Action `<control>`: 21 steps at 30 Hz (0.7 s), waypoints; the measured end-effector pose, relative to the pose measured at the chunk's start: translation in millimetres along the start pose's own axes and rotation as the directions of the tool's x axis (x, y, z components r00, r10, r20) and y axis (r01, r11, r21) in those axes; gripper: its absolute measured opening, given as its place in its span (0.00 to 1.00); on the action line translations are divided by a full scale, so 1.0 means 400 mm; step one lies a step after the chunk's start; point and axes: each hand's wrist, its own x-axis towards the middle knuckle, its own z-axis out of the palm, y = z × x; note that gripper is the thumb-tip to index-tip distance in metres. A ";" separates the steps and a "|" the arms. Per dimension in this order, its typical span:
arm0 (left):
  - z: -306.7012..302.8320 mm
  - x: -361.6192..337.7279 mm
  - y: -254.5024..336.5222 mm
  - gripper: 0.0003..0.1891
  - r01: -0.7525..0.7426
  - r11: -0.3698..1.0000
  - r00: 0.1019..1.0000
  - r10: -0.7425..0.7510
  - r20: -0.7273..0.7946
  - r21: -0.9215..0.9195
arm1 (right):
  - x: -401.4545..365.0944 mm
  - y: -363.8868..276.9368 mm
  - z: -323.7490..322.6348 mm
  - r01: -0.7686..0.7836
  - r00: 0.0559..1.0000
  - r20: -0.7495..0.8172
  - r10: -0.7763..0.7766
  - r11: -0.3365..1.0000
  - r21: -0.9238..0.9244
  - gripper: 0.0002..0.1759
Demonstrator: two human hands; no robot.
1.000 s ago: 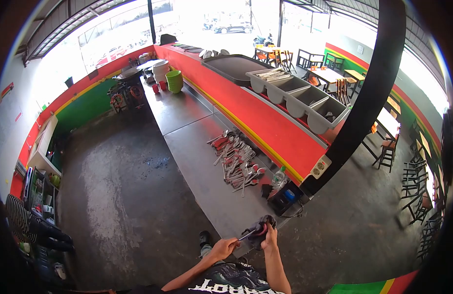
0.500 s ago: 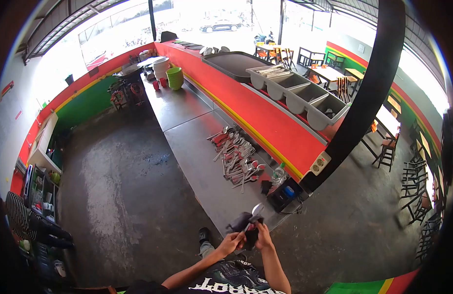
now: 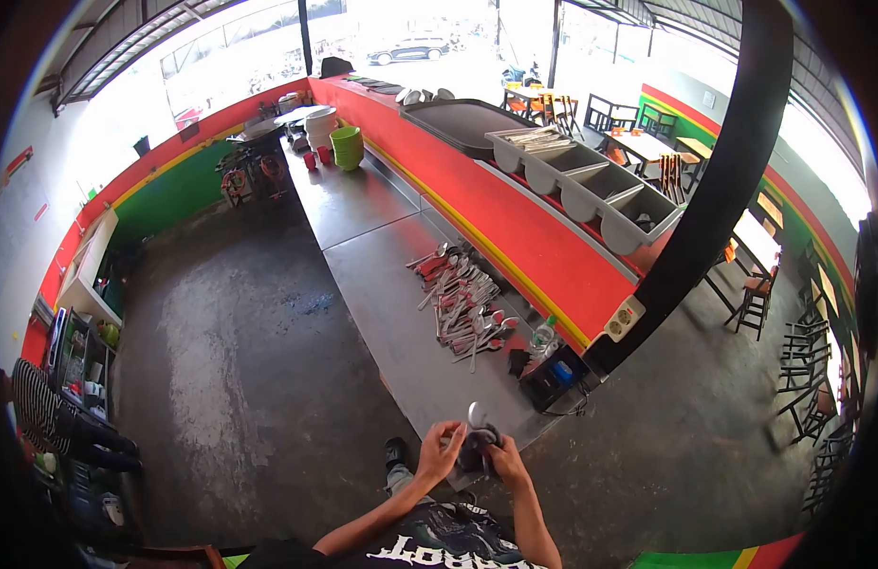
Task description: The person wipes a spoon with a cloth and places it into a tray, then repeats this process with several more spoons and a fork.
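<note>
A dark cloth (image 3: pixel 474 453) is bunched in my right hand (image 3: pixel 508 463), its fingers closed around it. Out of the top of the cloth sticks the bowl of a metal spoon (image 3: pixel 477 414); its handle is hidden in the folds. My left hand (image 3: pixel 439 457) is raised at the cloth's left side, fingers loosely bent and apart, their tips close to the spoon. Beyond both hands, a heap of spoons and forks (image 3: pixel 462 299), some with red handles, lies on the metal counter (image 3: pixel 372 256).
A black box (image 3: pixel 553 376) and a clear bottle (image 3: pixel 543 334) stand at the counter's near right. Grey cutlery bins (image 3: pixel 576 180) and a dark tray (image 3: pixel 467 126) rest on the red ledge (image 3: pixel 515 223). Green bowls (image 3: pixel 347 150) are stacked farther back. A person (image 3: pixel 64 417) is at the far left.
My left hand has come off the spoon's handle and moved up and left beside the cloth. The spoon's bowl has shifted left and the cloth now wraps around beneath it.
</note>
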 end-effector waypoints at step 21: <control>-0.099 0.143 -0.009 0.15 0.354 0.794 0.930 -0.355 0.095 -0.494 | 0.007 0.019 0.023 0.110 0.948 0.317 -0.032 0.966 -0.233 0.13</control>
